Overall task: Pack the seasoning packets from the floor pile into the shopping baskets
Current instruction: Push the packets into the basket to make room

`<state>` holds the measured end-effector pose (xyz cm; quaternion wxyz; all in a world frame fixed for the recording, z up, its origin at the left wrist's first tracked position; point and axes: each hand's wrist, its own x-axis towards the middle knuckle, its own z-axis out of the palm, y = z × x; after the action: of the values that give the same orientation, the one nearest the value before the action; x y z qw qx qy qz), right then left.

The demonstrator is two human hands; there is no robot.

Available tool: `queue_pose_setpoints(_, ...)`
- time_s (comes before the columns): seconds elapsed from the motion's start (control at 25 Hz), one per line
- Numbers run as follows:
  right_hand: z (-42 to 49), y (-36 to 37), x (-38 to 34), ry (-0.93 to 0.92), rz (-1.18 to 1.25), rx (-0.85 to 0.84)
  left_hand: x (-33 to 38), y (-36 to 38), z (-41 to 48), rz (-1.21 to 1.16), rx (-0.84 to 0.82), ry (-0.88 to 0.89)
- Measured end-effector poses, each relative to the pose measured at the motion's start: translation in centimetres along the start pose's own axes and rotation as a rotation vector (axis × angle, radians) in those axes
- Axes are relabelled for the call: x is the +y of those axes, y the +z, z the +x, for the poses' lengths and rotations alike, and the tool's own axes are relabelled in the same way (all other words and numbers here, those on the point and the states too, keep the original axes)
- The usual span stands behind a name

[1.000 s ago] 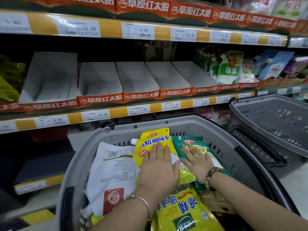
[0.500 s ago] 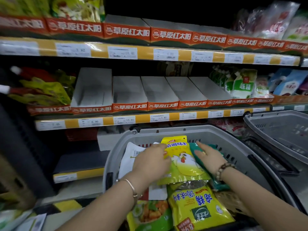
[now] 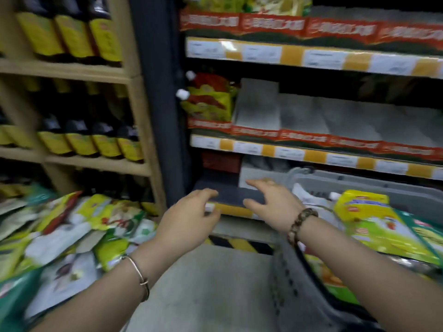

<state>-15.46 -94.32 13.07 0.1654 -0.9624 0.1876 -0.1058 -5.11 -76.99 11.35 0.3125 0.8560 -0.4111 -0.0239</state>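
Observation:
A pile of seasoning packets [image 3: 67,238], green, yellow and white, covers the floor at the lower left. A grey shopping basket [image 3: 285,279] stands at the right, with yellow and green packets [image 3: 374,224] lying in it. My left hand [image 3: 187,221] hovers over the bare floor between pile and basket, fingers loosely spread, holding nothing. My right hand [image 3: 271,200] hangs beside the basket's left rim, also empty with relaxed fingers. The frame is blurred by motion.
Store shelves [image 3: 311,154] with price tags and grey display boxes run across the back. A wooden rack of dark bottles [image 3: 91,144] stands at the left. A black-and-yellow striped strip [image 3: 239,244] marks the shelf base above the concrete floor [image 3: 203,291].
Both hands have lifted off the packets in the basket and moved left, out over the floor. The view has swung left, bringing the floor pile and the bottle rack into sight.

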Motion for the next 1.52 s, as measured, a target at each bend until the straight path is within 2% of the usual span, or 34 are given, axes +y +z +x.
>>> queue_pose_setpoints(0.24, 3.1, 10.7, -11.3, -0.154, 0.018, -0.102, -13.0, -5.4, -7.7, 0.064, 0.118, -0.244)
queue_pose_setpoints(0.36, 3.8, 16.4, -15.5, -0.219, 0.032, -0.212, -18.8, -6.4, -12.4, 0.089, 0.148, -0.364)
queue_pose_setpoints(0.64, 2.4, 28.2, -22.3, -0.277, -0.01, -0.489, -29.6, -4.5, -22.6, 0.147, 0.15, -0.641)
queue_pose_setpoints(0.8, 1.4, 34.2, -24.5, -0.299, 0.014, -0.584, -34.7, -2.6, -26.2, 0.168, 0.169, -0.776)
queue_pose_setpoints(0.92, 1.0, 38.6, -25.4, -0.263, 0.119, -0.618, -38.7, -1.3, -26.3, 0.122, 0.25, -0.866)
queue_pose_setpoints(1.0, 1.0, 40.8, -25.7, -0.193, 0.231, -0.624, -41.5, -0.9, -24.9, 0.119, 0.304, -0.888)
queue_pose_setpoints(1.24, 1.0, 44.0, -25.9, -0.02, 0.455, -0.641, -46.5, 1.1, -21.3, 0.318, 0.036, -0.932)
queue_pose_setpoints(1.4, 1.5, 44.9, -26.5, 0.027, 0.524, -0.627, -47.5, 1.5, -21.6, 0.46, 0.011, -0.879)
queue_pose_setpoints(1.52, 1.5, 45.2, -27.2, 0.041, 0.578, -0.61, -47.4, 0.1, -21.3, 0.478, 0.01, -0.834)
